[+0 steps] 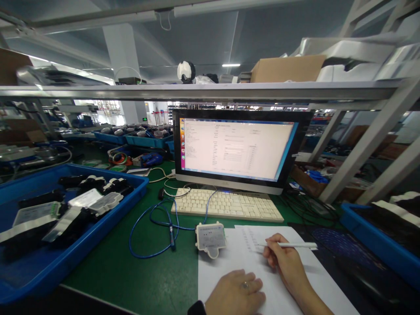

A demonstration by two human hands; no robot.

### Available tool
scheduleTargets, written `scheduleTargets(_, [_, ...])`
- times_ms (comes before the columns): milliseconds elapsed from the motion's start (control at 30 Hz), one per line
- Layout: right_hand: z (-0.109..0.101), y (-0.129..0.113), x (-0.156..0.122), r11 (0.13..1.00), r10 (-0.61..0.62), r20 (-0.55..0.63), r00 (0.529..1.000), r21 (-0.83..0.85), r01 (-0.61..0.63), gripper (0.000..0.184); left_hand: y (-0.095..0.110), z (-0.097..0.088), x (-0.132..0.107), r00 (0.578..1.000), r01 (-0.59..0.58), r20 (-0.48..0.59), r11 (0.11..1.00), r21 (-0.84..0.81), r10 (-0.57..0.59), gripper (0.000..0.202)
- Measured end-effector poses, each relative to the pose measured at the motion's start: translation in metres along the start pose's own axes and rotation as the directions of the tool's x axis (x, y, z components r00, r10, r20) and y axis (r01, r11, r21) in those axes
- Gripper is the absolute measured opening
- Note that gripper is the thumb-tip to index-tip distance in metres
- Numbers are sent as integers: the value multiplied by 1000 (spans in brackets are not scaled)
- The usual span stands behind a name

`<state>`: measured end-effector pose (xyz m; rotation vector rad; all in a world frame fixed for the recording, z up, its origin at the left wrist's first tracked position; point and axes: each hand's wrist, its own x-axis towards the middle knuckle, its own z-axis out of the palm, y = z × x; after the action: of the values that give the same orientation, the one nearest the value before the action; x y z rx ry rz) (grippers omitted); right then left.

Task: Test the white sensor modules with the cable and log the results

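My right hand (285, 261) is closed on a white pen (292, 245), its tip resting on a white sheet of paper (229, 267) with a printed list. My left hand (236, 294) lies flat on the lower part of that sheet, fingers loosely curled, a ring on one finger, holding nothing. A small white box-shaped device (210, 237) with a grey label sits on the sheet's upper left corner, joined to a blue cable (149, 232).
A white keyboard (226, 204) lies before a lit monitor (236, 149). A blue tray (108, 214) at the left holds several black and clear parts. Another blue tray (377, 240) stands at the right beside a dark mat (341, 249). A metal shelf (203, 91) runs overhead.
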<state>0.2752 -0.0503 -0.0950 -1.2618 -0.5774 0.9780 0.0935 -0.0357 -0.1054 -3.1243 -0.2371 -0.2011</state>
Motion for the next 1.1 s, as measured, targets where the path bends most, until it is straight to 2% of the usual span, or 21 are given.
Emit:
scheduleTargets(133, [1,-1,-1,1000,-15,15,1000,-2,15,52,1,-6,0,1000,29,10,999,-16,-29,34])
scheduleTargets(300, [1,-3,0,996,-46,13,999,-72,47,49,8,-30,-4,995,83,61,984,-157,-74,31])
scheduleTargets(433, [0,-7,0,976,-106,-38,994,-197,96,45,14,-43,-9,987,155,-8,950,-272,-163,30])
scheduleTargets(833, [-2,-6,-7,875,-249,-77,965,-445,190,23,16,-40,-10,987,135,-50,955,-265,-153,26])
scheduleTargets(1100, [-2,-4,-8,850,-212,-47,976,-502,161,22,18,-40,-8,985,120,-89,961,-250,-146,24])
